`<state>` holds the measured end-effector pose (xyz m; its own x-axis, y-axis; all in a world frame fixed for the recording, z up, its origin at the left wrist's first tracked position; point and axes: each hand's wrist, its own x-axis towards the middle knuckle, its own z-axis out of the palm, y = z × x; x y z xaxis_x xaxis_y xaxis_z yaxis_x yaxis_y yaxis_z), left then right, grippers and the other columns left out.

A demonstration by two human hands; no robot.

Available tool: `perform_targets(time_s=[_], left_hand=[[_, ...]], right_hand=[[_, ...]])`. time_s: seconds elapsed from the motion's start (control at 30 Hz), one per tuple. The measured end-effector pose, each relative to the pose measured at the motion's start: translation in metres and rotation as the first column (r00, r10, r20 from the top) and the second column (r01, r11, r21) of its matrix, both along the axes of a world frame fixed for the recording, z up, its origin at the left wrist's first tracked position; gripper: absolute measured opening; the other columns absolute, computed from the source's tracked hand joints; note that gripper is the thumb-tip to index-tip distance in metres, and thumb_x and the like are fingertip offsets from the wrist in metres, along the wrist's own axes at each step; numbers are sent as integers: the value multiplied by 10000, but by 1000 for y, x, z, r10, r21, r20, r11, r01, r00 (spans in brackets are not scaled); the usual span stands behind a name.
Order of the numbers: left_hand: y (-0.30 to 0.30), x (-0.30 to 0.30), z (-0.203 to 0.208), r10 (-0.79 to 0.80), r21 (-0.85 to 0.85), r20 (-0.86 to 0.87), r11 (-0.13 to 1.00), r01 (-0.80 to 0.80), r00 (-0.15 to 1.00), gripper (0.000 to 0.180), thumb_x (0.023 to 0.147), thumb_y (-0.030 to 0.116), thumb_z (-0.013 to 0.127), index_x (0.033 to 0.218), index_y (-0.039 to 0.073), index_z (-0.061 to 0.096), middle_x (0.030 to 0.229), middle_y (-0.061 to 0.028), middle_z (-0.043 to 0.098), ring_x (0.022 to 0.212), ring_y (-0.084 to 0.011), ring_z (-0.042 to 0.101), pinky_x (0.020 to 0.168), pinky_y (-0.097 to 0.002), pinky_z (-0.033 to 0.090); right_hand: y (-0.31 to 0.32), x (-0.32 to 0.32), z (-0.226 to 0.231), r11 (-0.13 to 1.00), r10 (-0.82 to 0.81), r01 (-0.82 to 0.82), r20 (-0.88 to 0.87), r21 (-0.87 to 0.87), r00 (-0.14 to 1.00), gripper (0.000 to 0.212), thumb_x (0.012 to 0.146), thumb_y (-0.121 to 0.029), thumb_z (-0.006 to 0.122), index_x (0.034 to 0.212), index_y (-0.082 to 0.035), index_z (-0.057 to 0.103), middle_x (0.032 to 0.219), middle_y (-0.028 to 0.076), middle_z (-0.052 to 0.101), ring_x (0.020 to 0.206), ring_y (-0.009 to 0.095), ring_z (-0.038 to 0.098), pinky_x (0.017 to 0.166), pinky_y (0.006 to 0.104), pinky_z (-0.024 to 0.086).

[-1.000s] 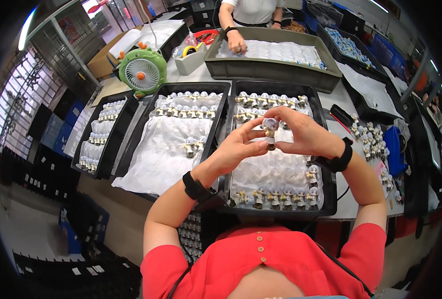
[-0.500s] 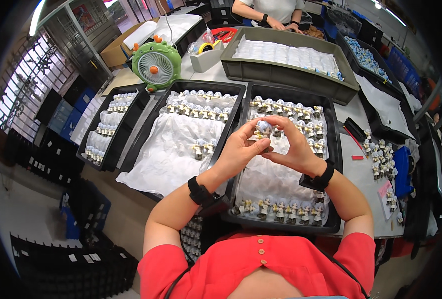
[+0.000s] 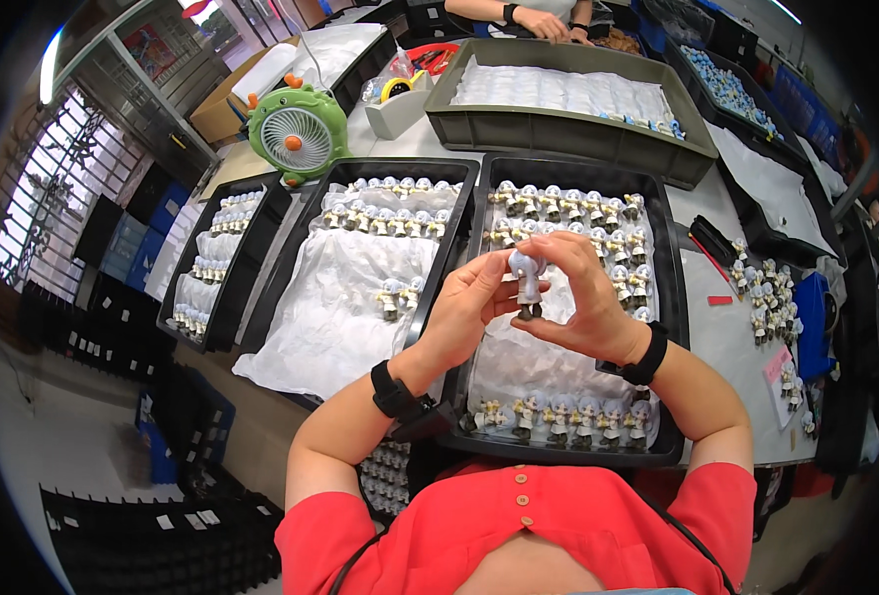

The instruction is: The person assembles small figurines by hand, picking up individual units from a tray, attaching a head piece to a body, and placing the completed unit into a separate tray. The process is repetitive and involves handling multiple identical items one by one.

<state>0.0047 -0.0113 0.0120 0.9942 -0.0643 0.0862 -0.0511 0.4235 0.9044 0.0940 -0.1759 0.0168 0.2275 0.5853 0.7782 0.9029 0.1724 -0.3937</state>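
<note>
1. The left hand (image 3: 471,305) has its grip closed on a small figurine (image 3: 527,283), thumb and fingers at the figurine's left side.
2. The right hand (image 3: 590,297) grips the same figurine, its fingers around the head and its thumb near the dark feet.
3. The figurine is held above the right black tray (image 3: 674,297), head toward the far side, feet toward the person.
4. That tray has a white lining (image 3: 519,367), with rows of similar figurines at its far end, along its right side and along its near edge.
5. Just left of it, the middle black tray (image 3: 469,198) carries two far rows and a pair near its right wall.
6. A narrower black tray (image 3: 286,206) stands farther left, also with rows.
7. Loose figurines (image 3: 772,300) cluster on the counter (image 3: 699,283) at right, beside a blue object (image 3: 814,322).
8. A green fan (image 3: 311,124) and a grey-green bin (image 3: 559,142) stand beyond the trays.
9. A co-worker's hands (image 3: 542,24) are behind the bin; what they touch is unclear.
</note>
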Motion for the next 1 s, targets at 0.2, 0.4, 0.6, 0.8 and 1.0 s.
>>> perform_targets(time_s=[0.2,0.4,0.6,0.8,1.0], left_hand=[[-4,-1,1,-117,-99,-19,988,115,993,518,971,433,426,1304,37,433,1188,-89,557,1056,-222,598,824,-325,535],[1,1,2,-138,-148,1,979,137,990,520,986,387,407,1359,30,356,1262,-151,507,1113,-266,567,871,-344,520],[0,0,6,-94,-182,-27,979,87,995,473,997,313,405,1373,32,345,1318,-146,481,1134,-275,557,861,-353,516],[3,3,2,-75,-210,-15,975,70,997,416,1005,277,387,1337,27,376,1311,-140,488,1157,-266,544,866,-354,513],[5,5,-3,-36,-268,-46,963,22,998,361,1007,258,381,1290,35,416,1282,-114,510,1141,-208,549,903,-335,496]], right_hand=[[2,-6,-2,1000,18,-20,-120,-15,993,898,593,-84,839,1360,-99,373,1269,95,524,1141,290,479,948,374,430],[1,-5,-4,999,-14,5,-263,-34,965,957,587,-137,864,1386,-84,340,1251,103,532,1135,266,487,956,358,414],[0,-1,-7,997,-13,-17,-381,-73,925,838,632,-202,847,1333,-75,407,1269,104,519,1172,268,476,992,367,394],[0,-2,-6,994,-79,56,-286,-89,955,743,620,-178,848,1248,-71,465,1191,105,529,1138,284,481,971,377,397],[1,-3,-7,990,-144,141,-177,-29,974,489,606,-129,840,989,-87,538,942,49,576,936,249,519,821,359,425]])
